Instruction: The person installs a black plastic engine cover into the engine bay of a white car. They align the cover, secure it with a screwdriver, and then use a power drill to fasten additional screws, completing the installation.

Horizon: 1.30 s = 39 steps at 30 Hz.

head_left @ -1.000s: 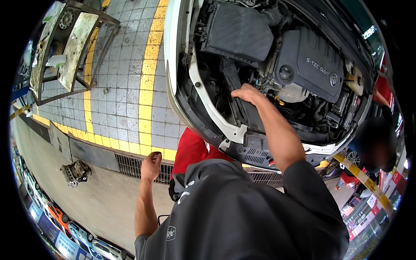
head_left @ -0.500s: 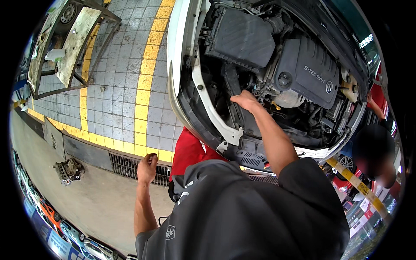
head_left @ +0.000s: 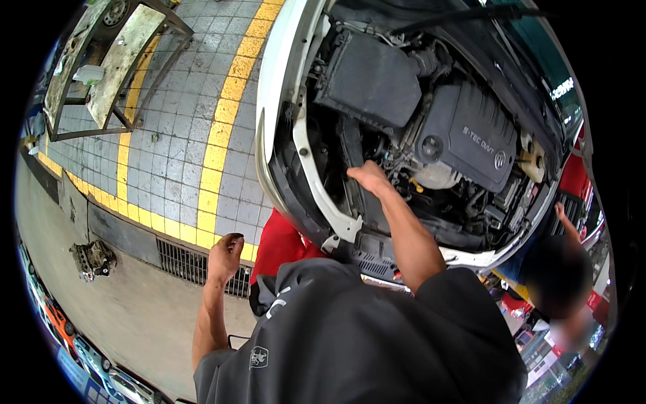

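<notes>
My right hand (head_left: 370,177) reaches into the open engine bay, its fingers closed at the lower end of a black air intake duct (head_left: 350,140). Its fingertips are partly hidden among the dark parts there. The duct runs down from below the black air filter box (head_left: 369,81). To the right of that box sits the black engine cover (head_left: 464,135). My left hand (head_left: 225,258) hangs low to the left, outside the car, above the floor grate. Its fingers are curled, with something dark at the tips that I cannot make out.
The car's pale front crossmember (head_left: 316,175) curves close to my right forearm. A metal-framed stand (head_left: 124,60) is at the far left on the tiled floor. A greasy metal engine part (head_left: 92,259) lies near the grate (head_left: 192,262). Another person (head_left: 558,276) stands at the right.
The whole view has shifted slightly. My right hand stays at the duct, and my left hand still hangs beside me. The other person at the right has shifted, with an arm now raised.
</notes>
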Motion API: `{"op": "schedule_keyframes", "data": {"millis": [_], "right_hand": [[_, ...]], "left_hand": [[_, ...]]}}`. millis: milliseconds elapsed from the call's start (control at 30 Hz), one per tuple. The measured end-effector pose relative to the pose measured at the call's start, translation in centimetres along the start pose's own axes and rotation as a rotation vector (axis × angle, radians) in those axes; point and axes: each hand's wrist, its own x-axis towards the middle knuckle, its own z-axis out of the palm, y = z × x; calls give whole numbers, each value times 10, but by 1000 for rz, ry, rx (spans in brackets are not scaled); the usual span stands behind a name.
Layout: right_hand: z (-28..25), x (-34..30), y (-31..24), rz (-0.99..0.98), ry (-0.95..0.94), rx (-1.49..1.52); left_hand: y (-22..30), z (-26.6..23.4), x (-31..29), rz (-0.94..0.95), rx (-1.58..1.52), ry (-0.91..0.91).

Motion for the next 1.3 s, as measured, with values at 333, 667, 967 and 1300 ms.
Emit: {"op": "schedule_keyframes", "data": {"millis": [333,667,967,1300], "right_hand": [[-7,-12,-14,6,31,-3],[-15,-18,46,-74,216,110],[-25,-110,157,-74,644,456],[55,-241,255,-156,1142,797]], "left_hand": [[199,59,107,252,-383,-168],[271,128,181,327,-362,-240],[195,88,120,394,-106,-459],[24,89,79,388,-21,-300]]}}
